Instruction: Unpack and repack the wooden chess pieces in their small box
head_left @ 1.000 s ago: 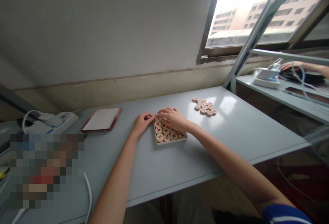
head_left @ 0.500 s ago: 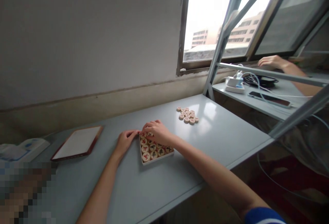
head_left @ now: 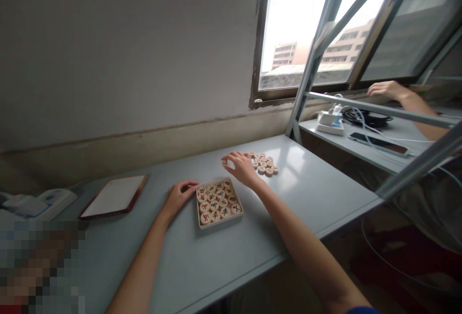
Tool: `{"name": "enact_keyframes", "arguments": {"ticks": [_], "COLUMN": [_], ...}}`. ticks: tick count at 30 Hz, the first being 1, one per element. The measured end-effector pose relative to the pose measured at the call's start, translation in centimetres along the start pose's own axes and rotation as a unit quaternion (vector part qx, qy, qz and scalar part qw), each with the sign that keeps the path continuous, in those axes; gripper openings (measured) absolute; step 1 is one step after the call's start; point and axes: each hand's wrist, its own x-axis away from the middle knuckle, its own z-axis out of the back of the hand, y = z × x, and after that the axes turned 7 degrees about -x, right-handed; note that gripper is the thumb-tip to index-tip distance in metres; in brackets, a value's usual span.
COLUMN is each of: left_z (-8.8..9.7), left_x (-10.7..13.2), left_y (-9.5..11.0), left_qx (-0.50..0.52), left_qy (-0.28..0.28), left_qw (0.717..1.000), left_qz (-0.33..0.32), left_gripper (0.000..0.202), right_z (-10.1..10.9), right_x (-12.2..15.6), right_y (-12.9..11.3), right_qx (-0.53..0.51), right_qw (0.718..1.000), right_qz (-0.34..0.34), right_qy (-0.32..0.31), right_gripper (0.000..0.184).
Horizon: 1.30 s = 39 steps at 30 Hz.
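1. The right hand (head_left: 242,168) is reaching over the tabletop (head_left: 317,194), its fingers curving down and its thumb and forefinger closing on one round wooden xiangqi piece (head_left: 225,163), which stands at 12 o'clock from the tray.
2. The left hand (head_left: 178,196) is lying relaxed and half-curled at 9 o'clock from the tray, just beside its left wall, gripping nothing.
3. A shallow white tray (head_left: 217,226) is sitting squarely on the tabletop, holding about sixteen wooden pieces (head_left: 218,202) packed flat in rows, marked in red and black; the exact count is hard to tell.
4. A loose cluster of about fifteen pieces (head_left: 263,164) is lying at 1 o'clock from the tray, apart from it, with the pieces touching one another.
5. A flat red-edged tablet (head_left: 114,196) is lying at 9 o'clock, beyond the left hand.
6. At 3 o'clock, past the tabletop's far corner, a second tabletop (head_left: 335,146) is carrying one white power strip (head_left: 330,125), one phone (head_left: 378,144) and a coil of black cable (head_left: 366,118). Another person's hand (head_left: 388,90) is hovering over them.
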Motion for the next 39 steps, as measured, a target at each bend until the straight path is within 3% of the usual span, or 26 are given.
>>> {"name": "enact_keyframes", "arguments": {"ticks": [4, 7, 10, 12, 15, 18, 21, 24, 29, 33, 36, 39], "left_z": [0.0, 0.0, 0.0, -0.1, -0.2, -0.2, -0.2, -0.1, 0.0, -0.1, -0.1, 0.0], "left_x": [0.0, -0.1, -0.2, -0.2, -0.2, -0.2, -0.2, 0.0, 0.2, 0.0, 0.0, 0.0], "left_y": [0.0, -0.1, -0.2, -0.3, -0.5, -0.6, -0.5, -0.1, 0.2, 0.0, 0.0, 0.2], "left_qx": [-0.009, -0.019, -0.030, -0.031, -0.033, -0.030, -0.026, -0.028, -0.045, -0.049, -0.050, -0.051], "left_qy": [0.008, 0.005, 0.003, 0.003, 0.008, 0.015, 0.012, 0.014, 0.007, 0.011, 0.013, 0.009], "left_qw": [1.000, 1.000, 1.000, 0.999, 0.999, 0.999, 1.000, 0.999, 0.999, 0.999, 0.999, 0.999], "left_qz": [0.007, 0.005, -0.001, -0.007, -0.015, -0.011, -0.011, -0.011, -0.008, -0.003, -0.005, -0.004], "left_gripper": [0.030, 0.031, 0.031, 0.032, 0.033, 0.033, 0.032, 0.032, 0.035, 0.034, 0.034, 0.034], "right_z": [1.6, 2.7, 2.7, 1.9, 0.0, -1.4, -1.3, -0.2, 1.8, 2.7, 2.9, 2.5], "right_x": [0.4, 0.3, -0.1, 0.0, 0.7, 1.6, 1.6, 0.8, 0.4, 0.8, 0.6, 0.2], "right_y": [5.1, 6.0, 2.9, -0.4, -4.6, -6.6, -6.4, -4.9, 0.4, 3.9, 3.5, 0.6], "right_qx": [0.112, 0.089, -0.033, -0.115, -0.163, -0.151, -0.132, -0.111, -0.002, 0.043, -0.015, -0.119], "right_qw": [0.988, 0.987, 0.998, 0.991, 0.948, 0.936, 0.946, 0.966, 0.996, 0.996, 0.997, 0.992], "right_qz": [-0.104, -0.130, -0.037, 0.058, 0.178, 0.202, 0.185, 0.156, 0.038, -0.070, -0.075, 0.007], "right_qy": [0.009, 0.045, 0.038, -0.049, -0.208, -0.247, -0.231, -0.172, -0.077, -0.047, -0.024, -0.035], "right_gripper": [0.017, 0.019, 0.025, 0.026, 0.033, 0.040, 0.035, 0.025, 0.017, 0.022, 0.033, 0.037]}}
